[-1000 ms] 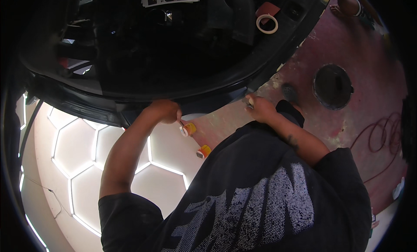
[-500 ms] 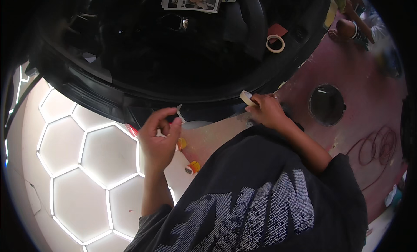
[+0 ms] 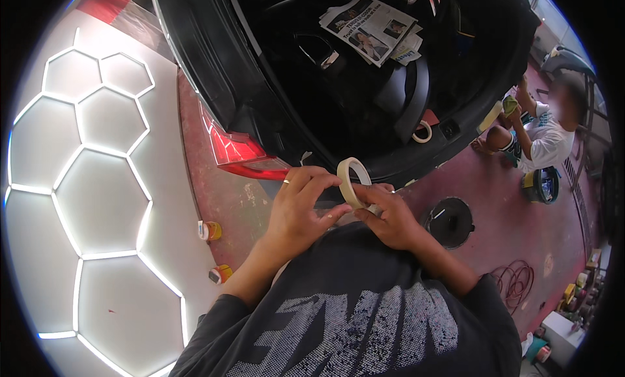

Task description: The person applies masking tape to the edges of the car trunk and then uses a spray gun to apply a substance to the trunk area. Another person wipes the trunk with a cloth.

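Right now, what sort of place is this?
Probably a car workshop: there's a car with a red tail light, a coiled hose on the floor, and tape in the right hand.

White wall [image 3: 107,195] fills left of frame, bearing glowing hexagon lights [image 3: 107,255]. Reddish floor [image 3: 508,211] spans centre and right; grate [image 3: 577,200] far right.

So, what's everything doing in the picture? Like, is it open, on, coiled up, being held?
Tape roll: held, standing on edge
Right hand: closed on the tape roll
Left hand: fingers spread, beside the tape roll
Second tape roll: lying in the car
Car: back open
Tail light: shiny, can't tell if lit
Light strips: on
Newspapers: stacked
Hose: loosely coiled
Green cloth: in another person's hand
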Motion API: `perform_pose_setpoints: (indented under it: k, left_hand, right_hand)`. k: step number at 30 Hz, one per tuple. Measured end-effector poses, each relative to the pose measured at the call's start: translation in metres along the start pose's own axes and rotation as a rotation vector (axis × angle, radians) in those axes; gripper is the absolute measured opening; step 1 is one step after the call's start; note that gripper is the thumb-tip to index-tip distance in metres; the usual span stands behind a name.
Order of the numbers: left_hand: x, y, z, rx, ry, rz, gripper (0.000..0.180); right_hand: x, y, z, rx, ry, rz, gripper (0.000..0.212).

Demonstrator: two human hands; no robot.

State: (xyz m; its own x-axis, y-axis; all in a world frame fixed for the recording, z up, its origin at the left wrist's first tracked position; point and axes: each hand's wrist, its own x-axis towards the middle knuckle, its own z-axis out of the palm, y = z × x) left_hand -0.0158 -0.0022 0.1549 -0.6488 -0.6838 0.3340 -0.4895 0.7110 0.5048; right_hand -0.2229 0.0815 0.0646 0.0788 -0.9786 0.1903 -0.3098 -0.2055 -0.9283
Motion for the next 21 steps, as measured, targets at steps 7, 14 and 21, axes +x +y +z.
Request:
perform_pose_setpoints:
  k: [7, 14, 21]
  left_hand:
    - [-0.027, -0.023, 0.011, -0.168, -0.021, -0.054, 0.055]
    - [-0.049, -0.047, 0.036, -0.417, -0.094, -0.163, 0.048]
    - [-0.052, -0.043, 0.040, -0.476, 0.018, -0.226, 0.047]
  right_hand:
    - [0.000, -0.031, 0.028, -0.260, 0.046, -0.008, 0.044]
    - [-0.011, -0.026, 0.042, -0.388, 0.032, 0.036, 0.041]
    - [-0.010, -0.027, 0.043, -0.426, 0.051, 0.024, 0.039]
